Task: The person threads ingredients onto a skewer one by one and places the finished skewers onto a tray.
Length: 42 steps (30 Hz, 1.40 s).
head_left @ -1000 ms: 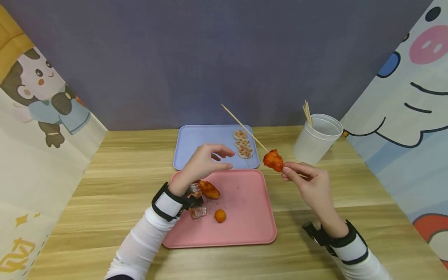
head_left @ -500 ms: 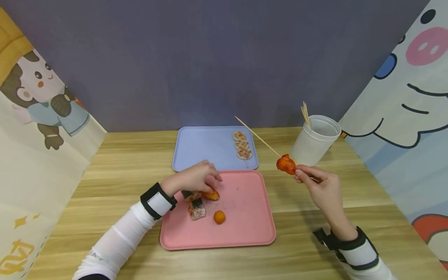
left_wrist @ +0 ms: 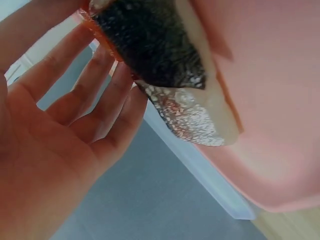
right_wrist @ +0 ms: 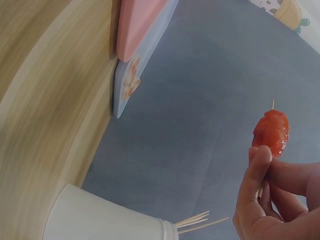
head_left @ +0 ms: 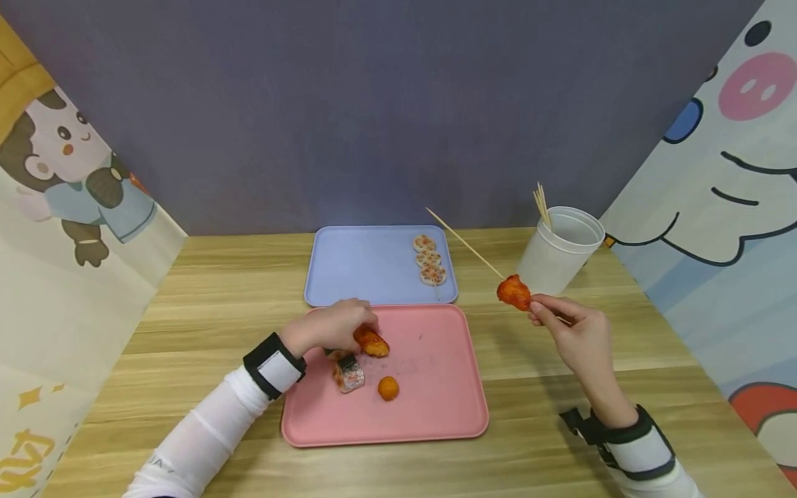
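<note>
Left hand point(head_left: 333, 326): its fingers reached the orange-brown piece point(head_left: 372, 343) on the pink tray point(head_left: 436, 411); whether they gripped it could not be told.
Right hand point(head_left: 578, 337): its fingers pinched the skewer point(head_left: 463, 241) at the lower end of the red piece point(head_left: 514, 292), above the counter point(head_left: 529, 449).
Dark-banded piece point(head_left: 351, 374): lay just nearer the person than the left fingers.
Orange ball point(head_left: 389, 389): lay nearer still.
Blue tray point(head_left: 355, 263): lay beyond the left fingers.
White cup point(head_left: 549, 261): stood beyond the right fingers, holding sticks point(head_left: 542, 204).

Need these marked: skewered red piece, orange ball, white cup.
Skewered red piece point(head_left: 513, 292): head view, visible middle.
Orange ball point(head_left: 388, 389): head view, upper surface.
White cup point(head_left: 549, 261): head view, outer wall.
</note>
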Tool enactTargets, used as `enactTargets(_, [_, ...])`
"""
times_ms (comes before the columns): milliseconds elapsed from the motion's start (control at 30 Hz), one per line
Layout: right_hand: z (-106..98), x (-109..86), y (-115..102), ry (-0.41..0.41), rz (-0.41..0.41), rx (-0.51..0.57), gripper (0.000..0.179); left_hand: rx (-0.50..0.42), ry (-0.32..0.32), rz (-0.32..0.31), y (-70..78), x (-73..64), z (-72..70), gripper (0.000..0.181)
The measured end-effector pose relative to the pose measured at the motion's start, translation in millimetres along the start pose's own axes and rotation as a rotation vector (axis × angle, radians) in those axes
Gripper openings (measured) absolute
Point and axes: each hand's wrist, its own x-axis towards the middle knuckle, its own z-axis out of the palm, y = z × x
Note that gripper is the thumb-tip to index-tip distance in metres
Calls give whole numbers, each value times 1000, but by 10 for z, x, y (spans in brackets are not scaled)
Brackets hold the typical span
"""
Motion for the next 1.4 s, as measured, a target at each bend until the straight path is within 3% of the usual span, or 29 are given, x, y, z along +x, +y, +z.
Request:
enactTargets(500, [18,2,-2,10,-58,25,17,-35,12,2,-8,-16,2,31])
enactTargets(867, [29,19,-47,-16,-22,-15,17,-75,157,-26,-49,-80,-61,32])
enactTargets(1033, [39,30,-32,-12,-10,-20,16,-153,226,-49,-81,-100,-103,32])
enactTargets(1200, [70,59,-57,-26,-24,-9,16,-290,328,-50,-112,-107,-170,32])
enactTargets(1400, [127,81,-137,-59,-45,15,16,-450,405,-40,-85,-117,-290,35])
